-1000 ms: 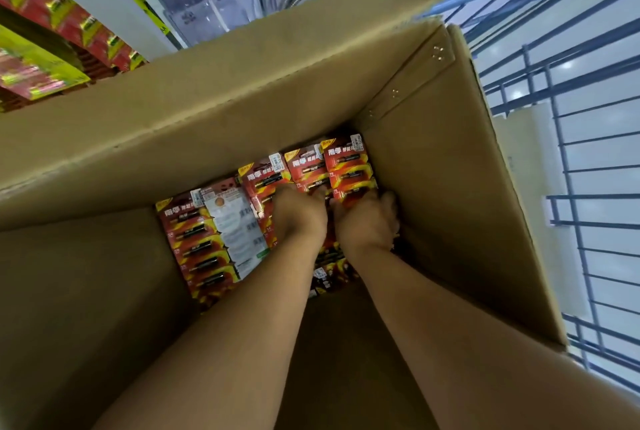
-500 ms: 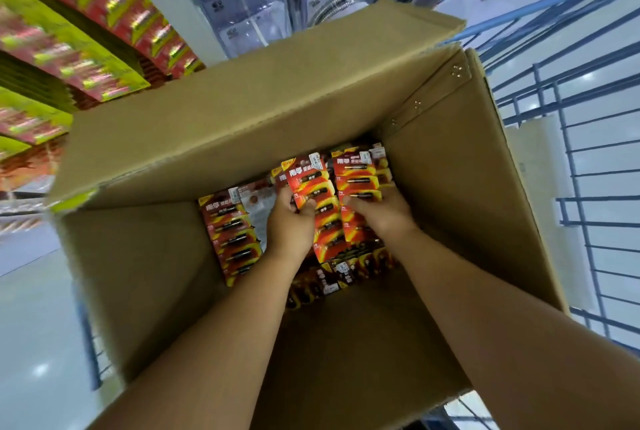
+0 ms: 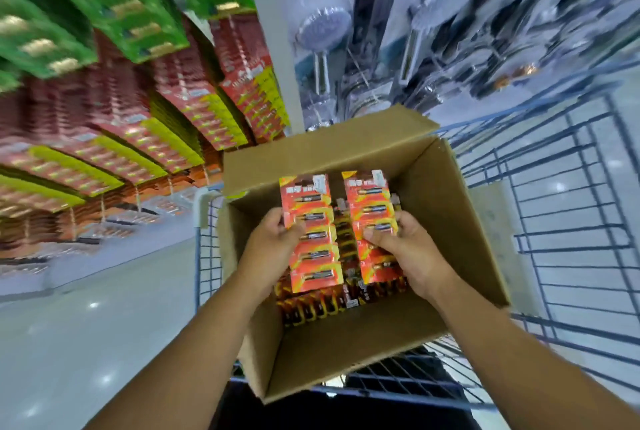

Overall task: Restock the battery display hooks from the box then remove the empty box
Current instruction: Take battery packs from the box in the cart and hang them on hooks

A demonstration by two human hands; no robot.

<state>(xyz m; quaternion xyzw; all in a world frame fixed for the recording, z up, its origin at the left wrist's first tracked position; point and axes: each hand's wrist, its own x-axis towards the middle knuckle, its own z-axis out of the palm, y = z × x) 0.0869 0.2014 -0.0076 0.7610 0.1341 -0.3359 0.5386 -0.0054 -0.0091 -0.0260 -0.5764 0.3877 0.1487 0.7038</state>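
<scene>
- Both my forearms reach forward and down from the bottom corners of the view, converging over the open cardboard box (image 3: 460,222), which sits in a blue wire cart (image 3: 568,222).
- My left hand (image 3: 273,242) grips a strip of red-and-yellow battery packs (image 3: 310,232) on its left edge — fingers curled round the side, thumb across the front near the middle.
- My right hand (image 3: 412,253) grips a second strip of battery packs (image 3: 372,218) from its right edge, thumb laid across the front, fingers wrapped behind.
- The two strips stand side by side, a narrow gap between them, both held above the box's opening.
- Each strip is a long card with its long axis running away from me: the top ends point toward the box's far wall, the bottom ends toward my wrists. The printed faces look up at me; the batteries lie crosswise, stacked one after another down the length.
- Beneath the strips, more battery packs (image 3: 311,308) lie in the bottom of the box, darker and partly hidden.
- The box's far flap stands up, toward the shelves.
- To the left, the battery display (image 3: 145,139) hangs in rows of red and yellow packs, with green packs (image 3: 86,4) higher up — all blurred.
- Ahead, packaged shower heads (image 3: 325,31) hang on the neighbouring section.
</scene>
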